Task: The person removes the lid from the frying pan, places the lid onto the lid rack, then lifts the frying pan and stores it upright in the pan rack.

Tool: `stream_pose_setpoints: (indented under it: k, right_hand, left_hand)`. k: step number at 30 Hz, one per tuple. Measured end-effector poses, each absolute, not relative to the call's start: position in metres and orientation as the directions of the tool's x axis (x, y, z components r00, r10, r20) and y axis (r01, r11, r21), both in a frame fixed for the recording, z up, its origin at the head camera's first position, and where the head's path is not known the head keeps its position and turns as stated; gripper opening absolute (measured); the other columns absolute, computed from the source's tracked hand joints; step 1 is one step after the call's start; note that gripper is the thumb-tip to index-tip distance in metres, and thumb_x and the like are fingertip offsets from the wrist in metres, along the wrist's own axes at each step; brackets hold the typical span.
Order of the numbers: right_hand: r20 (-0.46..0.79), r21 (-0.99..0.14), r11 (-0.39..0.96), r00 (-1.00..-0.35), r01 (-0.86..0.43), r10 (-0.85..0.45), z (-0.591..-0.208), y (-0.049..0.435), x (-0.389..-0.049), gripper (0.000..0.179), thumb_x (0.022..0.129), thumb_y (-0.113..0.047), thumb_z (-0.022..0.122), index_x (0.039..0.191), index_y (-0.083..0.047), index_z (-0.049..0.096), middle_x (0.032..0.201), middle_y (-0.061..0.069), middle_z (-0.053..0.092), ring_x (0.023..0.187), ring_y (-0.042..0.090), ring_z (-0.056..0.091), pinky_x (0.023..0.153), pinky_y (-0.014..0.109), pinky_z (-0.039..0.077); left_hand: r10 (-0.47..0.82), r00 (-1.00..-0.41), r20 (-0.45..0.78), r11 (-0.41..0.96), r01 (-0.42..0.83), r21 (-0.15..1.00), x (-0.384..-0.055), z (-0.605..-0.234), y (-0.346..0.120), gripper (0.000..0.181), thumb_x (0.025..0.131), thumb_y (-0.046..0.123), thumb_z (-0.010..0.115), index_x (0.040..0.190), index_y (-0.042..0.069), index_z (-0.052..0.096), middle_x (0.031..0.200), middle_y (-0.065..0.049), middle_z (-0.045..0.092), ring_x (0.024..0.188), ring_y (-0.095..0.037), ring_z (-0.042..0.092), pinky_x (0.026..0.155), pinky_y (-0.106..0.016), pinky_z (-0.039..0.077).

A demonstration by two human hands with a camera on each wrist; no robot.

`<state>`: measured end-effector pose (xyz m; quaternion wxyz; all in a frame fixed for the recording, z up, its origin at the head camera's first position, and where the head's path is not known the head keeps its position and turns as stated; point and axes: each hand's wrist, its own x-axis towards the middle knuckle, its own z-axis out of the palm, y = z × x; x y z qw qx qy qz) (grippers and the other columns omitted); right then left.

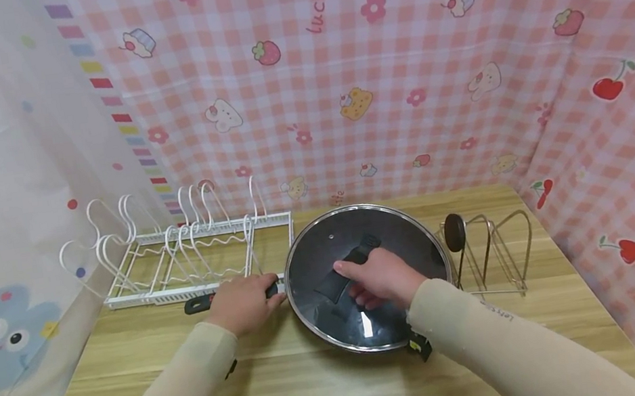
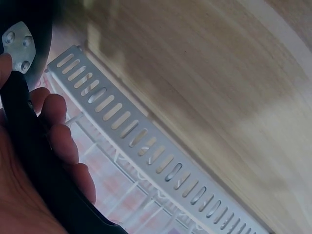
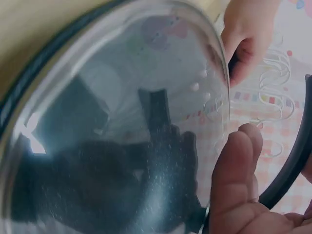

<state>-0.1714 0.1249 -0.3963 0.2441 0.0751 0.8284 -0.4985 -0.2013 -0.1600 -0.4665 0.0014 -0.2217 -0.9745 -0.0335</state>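
A dark wok (image 2: 41, 63) with a long black handle (image 1: 200, 304) sits on the wooden table, and a glass lid (image 1: 405, 233) with a metal rim covers it. My left hand (image 1: 245, 303) grips the long handle, fingers curled around it in the left wrist view. On top of the lid, my right hand (image 1: 384, 275) holds the black lid handle (image 1: 335, 284), its thumb above and fingers curled beneath. In the right wrist view the lid handle (image 3: 295, 156) arches beside the fingers. A short black side handle (image 1: 420, 347) juts from the wok's near right.
Left of the wok stands a white wire rack (image 1: 135, 300) with upright loops. A gold wire rack (image 1: 519, 290) is at the right, with a dark oval piece (image 1: 455, 232) at its left end. Patterned cloth (image 1: 301, 91) hangs behind and at both sides.
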Motion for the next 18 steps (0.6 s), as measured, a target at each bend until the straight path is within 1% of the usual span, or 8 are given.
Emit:
stream_pose_setpoints:
  k: [3, 7, 9, 13, 16, 18]
  right_hand:
    - [-0.494, -0.819, 0.406, -0.859, 0.406, -0.137, -0.399, 0.124, -0.172, 0.044, 0.103, -0.042, 0.067, 0.11, 0.002, 0.067, 0.094, 0.016, 0.078, 0.069, 0.015, 0.071, 0.07, 0.034, 0.065]
    - [-0.498, -0.843, 0.315, -0.853, 0.436, -0.153, -0.403, 0.123, -0.171, 0.04, 0.105, -0.037, 0.066, 0.109, 0.003, 0.067, 0.087, 0.014, 0.077, 0.068, 0.014, 0.072, 0.071, 0.034, 0.065]
    - [-0.495, -0.855, 0.263, -0.854, 0.447, -0.157, -0.404, 0.122, -0.171, 0.039, 0.105, -0.034, 0.066, 0.113, 0.005, 0.064, 0.085, 0.014, 0.076, 0.069, 0.014, 0.073, 0.073, 0.035, 0.066]
    - [-0.484, -0.872, 0.172, -0.86, 0.459, -0.162, -0.407, 0.12, -0.17, 0.037, 0.106, -0.028, 0.065, 0.119, 0.007, 0.06, 0.086, 0.012, 0.073, 0.073, 0.016, 0.073, 0.077, 0.035, 0.066]
    - [-0.464, -0.885, 0.1, -0.871, 0.454, -0.16, -0.41, 0.118, -0.169, 0.035, 0.106, -0.023, 0.065, 0.121, 0.008, 0.057, 0.087, 0.01, 0.073, 0.074, 0.017, 0.072, 0.079, 0.035, 0.065]
    - [-0.449, -0.893, 0.049, -0.88, 0.448, -0.156, -0.412, 0.117, -0.169, 0.034, 0.107, -0.019, 0.063, 0.123, 0.009, 0.055, 0.09, 0.011, 0.074, 0.079, 0.017, 0.073, 0.083, 0.037, 0.065]
  left_hand:
    - [0.428, -0.904, 0.021, 0.902, 0.428, 0.061, -0.2, -0.467, -0.16, 0.041, 0.101, 0.05, 0.063, 0.126, 0.018, 0.07, 0.105, -0.01, 0.078, 0.094, -0.04, 0.074, 0.079, -0.058, 0.058]
    - [0.423, -0.906, 0.018, 0.905, 0.423, 0.052, -0.199, -0.467, -0.16, 0.043, 0.102, 0.05, 0.063, 0.129, 0.017, 0.07, 0.11, -0.01, 0.078, 0.098, -0.04, 0.074, 0.082, -0.059, 0.058]
    - [0.421, -0.907, 0.015, 0.906, 0.421, 0.052, -0.198, -0.466, -0.159, 0.044, 0.102, 0.05, 0.062, 0.131, 0.017, 0.069, 0.112, -0.01, 0.078, 0.099, -0.04, 0.074, 0.083, -0.059, 0.057]
    - [0.414, -0.91, 0.004, 0.909, 0.414, 0.052, -0.197, -0.465, -0.158, 0.045, 0.103, 0.049, 0.061, 0.133, 0.016, 0.068, 0.116, -0.011, 0.077, 0.103, -0.041, 0.072, 0.085, -0.06, 0.056]
    - [0.41, -0.912, -0.003, 0.911, 0.41, 0.049, -0.196, -0.464, -0.157, 0.047, 0.104, 0.049, 0.06, 0.136, 0.015, 0.067, 0.12, -0.012, 0.077, 0.107, -0.043, 0.072, 0.088, -0.061, 0.056]
    - [0.409, -0.913, -0.008, 0.912, 0.408, 0.047, -0.196, -0.464, -0.157, 0.049, 0.104, 0.049, 0.059, 0.138, 0.014, 0.066, 0.123, -0.013, 0.076, 0.109, -0.043, 0.071, 0.09, -0.061, 0.055]
